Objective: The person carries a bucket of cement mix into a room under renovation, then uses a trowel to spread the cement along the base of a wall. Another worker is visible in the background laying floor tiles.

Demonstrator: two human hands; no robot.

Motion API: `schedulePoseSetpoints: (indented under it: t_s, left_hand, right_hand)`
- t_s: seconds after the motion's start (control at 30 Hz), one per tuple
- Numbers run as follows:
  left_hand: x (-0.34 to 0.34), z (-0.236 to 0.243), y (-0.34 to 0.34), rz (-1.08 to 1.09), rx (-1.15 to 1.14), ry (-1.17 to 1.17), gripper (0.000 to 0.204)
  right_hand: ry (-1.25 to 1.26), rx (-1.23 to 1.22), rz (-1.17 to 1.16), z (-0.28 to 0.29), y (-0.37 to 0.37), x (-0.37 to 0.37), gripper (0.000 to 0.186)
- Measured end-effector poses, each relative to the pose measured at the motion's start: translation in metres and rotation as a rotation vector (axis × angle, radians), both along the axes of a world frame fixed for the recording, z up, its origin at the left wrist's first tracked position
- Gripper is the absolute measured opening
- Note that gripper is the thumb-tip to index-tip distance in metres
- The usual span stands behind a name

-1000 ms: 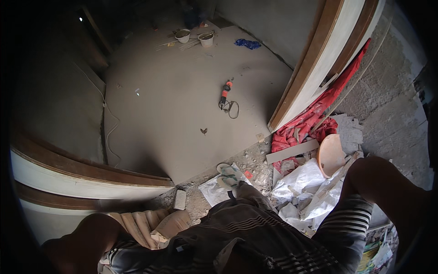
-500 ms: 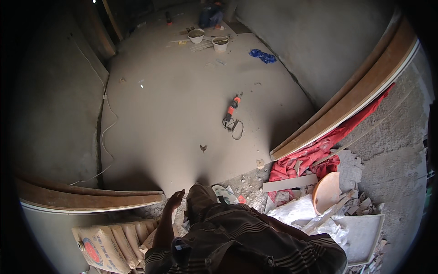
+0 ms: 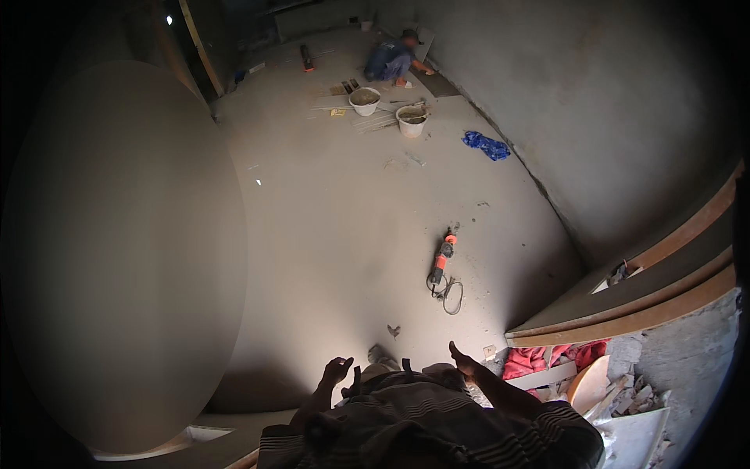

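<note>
Floor [image 3: 328, 227]: smooth, matt, dusty-looking. Power tool [image 3: 440, 263]: casing plastic-looking, orange and black; its cord [image 3: 461, 301] smooth, rubbery in look. Buckets [image 3: 412, 130]: pale plastic, grimy. Blue sheet [image 3: 486, 146]: thin, crumpled, faintly glossy. Wall [image 3: 594, 109]: matt, like grey render. Door frame [image 3: 656, 314]: wood. Red cloth [image 3: 525, 362]: creased, dull. Rubble [image 3: 629, 396]: rough, broken. Shirt [image 3: 437, 406]: striped woven cloth, matt.

- Grey oval patch [image 3: 125, 258], left side: blurred, hiding whatever lies behind it.
- My left hand [image 3: 337, 370]: fingers too dark to count.
- My shirt [image 3: 398, 400]: cut off by lower edge.
- Co-worker's hand [image 3: 428, 72]: too small to read.
</note>
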State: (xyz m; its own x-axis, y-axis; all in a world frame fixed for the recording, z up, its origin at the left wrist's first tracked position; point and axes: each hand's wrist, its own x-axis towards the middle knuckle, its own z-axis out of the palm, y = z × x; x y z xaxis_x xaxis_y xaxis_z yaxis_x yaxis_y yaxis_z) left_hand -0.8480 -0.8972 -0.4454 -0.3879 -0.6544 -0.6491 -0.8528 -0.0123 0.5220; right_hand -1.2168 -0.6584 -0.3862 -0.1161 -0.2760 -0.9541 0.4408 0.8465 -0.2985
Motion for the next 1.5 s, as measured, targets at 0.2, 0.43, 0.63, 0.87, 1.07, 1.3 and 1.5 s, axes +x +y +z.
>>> schedulePoseSetpoints:
  t_s: [0.2, 0.43, 0.63, 0.87, 1.07, 1.3, 1.5]
  left_hand:
    - [-0.064, 0.038, -0.175, 0.353, 0.122, 0.277, 0.045]
    - [-0.077, -0.001, -0.326, 0.269, 0.085, 0.082, 0.033]
    - [-0.09, -0.001, -0.435, -0.538, -0.545, 0.599, 0.016]
    - [-0.231, 0.013, -0.604, 0.726, 0.324, 0.321, 0.021]
    - [-0.301, -0.021, -0.763, -0.367, -0.291, 0.241, 0.033]
    - [-0.323, 0.04, -0.981, 0.455, 0.329, 0.035, 0.034]
    - [-0.349, 0.03, -1.135, 0.404, 0.302, 0.068, 0.04]
  right_hand:
    - [0.674, -0.173, -0.08, 0.011, -0.119, -0.067, 0.063]
    - [0.256, 0.219, -0.063, -0.059, -0.141, -0.1, 0.049]
    - [0.39, 0.294, 0.273, -0.093, -0.307, -0.221, 0.053]
    - [0.854, -0.321, 0.29, -0.07, -0.741, -0.387, 0.05]
    - [0.685, -0.721, 0.213, 0.037, -1.001, -0.365, 0.04]
    - [0.614, -0.284, 0.332, -0.026, -1.01, -0.36, 0.039]
    - [0.451, 0.316, -0.199, -0.079, -0.927, -0.363, 0.039]
